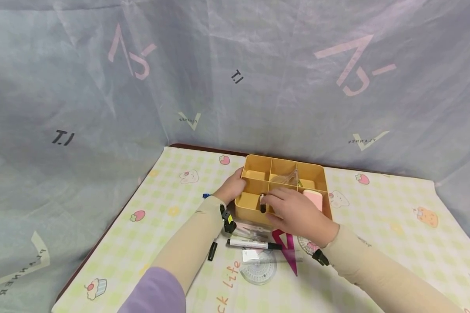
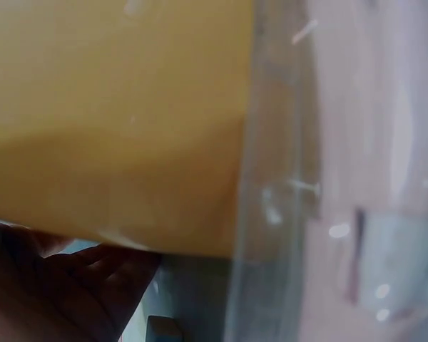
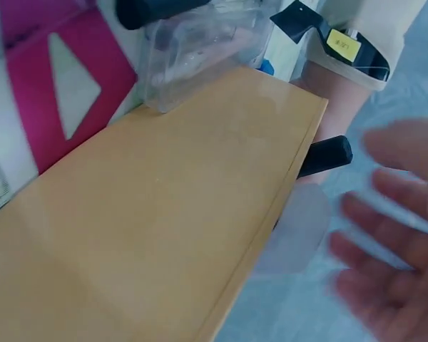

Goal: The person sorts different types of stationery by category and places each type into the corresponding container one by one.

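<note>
Nearest the person, a clear protractor [image 1: 258,274] is laid flat on the chequered worktop [image 1: 376,261], overlapped by a clear ruler [image 1: 276,256]. A dark-capped pen [image 1: 212,251] is partly covered by the left forearm. Just beyond, a white marker [image 1: 250,244] is set with its black cap beside a magenta set square [image 1: 288,252], and a clear case [image 1: 250,231] is placed close to the front of the yellow divided box [image 1: 252,215]; these loose items seem to be kept on the near side so that they can be reached easily. Of the hands, the right hand [image 1: 297,211] is held over the front compartments with its fingers parted and nothing gripped. By its fingertips a dark-ended object [image 1: 263,205] is stood in the box, its end left projecting above the rim, presumably because the compartment is shallow. The left hand [image 1: 232,187] is rested against the box's left wall, probably so that the box is steadied; whether its fingers are curled round the rim cannot be told. A pink-and-white block [image 1: 312,199] is seated in the front right compartment, while a clear pointed piece [image 1: 287,178] is leaned in the back middle one. Behind the worktop, a grey printed curtain [image 1: 258,95] is hung.
</note>
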`<state>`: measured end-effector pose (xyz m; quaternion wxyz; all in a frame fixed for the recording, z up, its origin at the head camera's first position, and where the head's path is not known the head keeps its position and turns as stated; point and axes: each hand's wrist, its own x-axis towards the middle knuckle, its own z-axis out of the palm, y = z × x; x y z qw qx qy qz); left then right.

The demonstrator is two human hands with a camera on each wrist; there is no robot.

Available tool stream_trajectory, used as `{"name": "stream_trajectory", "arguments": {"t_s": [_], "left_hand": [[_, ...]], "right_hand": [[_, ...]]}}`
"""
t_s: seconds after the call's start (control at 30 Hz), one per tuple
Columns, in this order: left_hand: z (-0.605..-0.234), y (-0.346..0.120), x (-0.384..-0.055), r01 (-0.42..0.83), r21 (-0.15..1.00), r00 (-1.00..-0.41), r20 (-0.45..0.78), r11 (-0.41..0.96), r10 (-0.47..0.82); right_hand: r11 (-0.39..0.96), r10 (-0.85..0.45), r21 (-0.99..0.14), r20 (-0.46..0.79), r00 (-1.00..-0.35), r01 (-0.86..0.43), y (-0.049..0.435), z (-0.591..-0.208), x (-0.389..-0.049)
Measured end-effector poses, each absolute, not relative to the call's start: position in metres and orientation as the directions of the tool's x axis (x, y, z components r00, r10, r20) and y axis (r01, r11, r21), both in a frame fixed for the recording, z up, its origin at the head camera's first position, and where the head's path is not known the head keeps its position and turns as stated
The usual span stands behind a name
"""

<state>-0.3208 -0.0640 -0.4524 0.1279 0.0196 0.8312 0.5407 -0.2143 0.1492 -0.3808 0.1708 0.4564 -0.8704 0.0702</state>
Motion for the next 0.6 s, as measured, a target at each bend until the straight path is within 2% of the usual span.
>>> {"name": "stream_trajectory", "arguments": {"t_s": [0.1, 0.17, 0.47, 0.6], "left_hand": [[-0.452, -0.064, -0.322, -0.096, 0.899, -0.968, -0.185, 0.427, 0.172], [-0.451, -0.064, -0.322, -0.098, 0.895, -0.967, -0.189, 0.435, 0.171], [-0.449, -0.064, -0.323, -0.129, 0.904, -0.963, -0.211, 0.408, 0.165], [-0.453, -0.062, -0.322, -0.155, 0.9, -0.96, -0.234, 0.407, 0.151]], "right_hand": [[0.513, -0.769, 0.039, 0.464, -0.44, -0.857, 0.156, -0.381, -0.206], [0.494, -0.772, 0.022, 0.472, -0.426, -0.869, 0.16, -0.382, -0.199], [0.549, -0.82, -0.014, 0.184, -0.542, -0.835, 0.165, -0.409, -0.177], [0.573, -0.814, -0.02, 0.101, -0.572, -0.819, 0.167, -0.426, -0.176]]}}
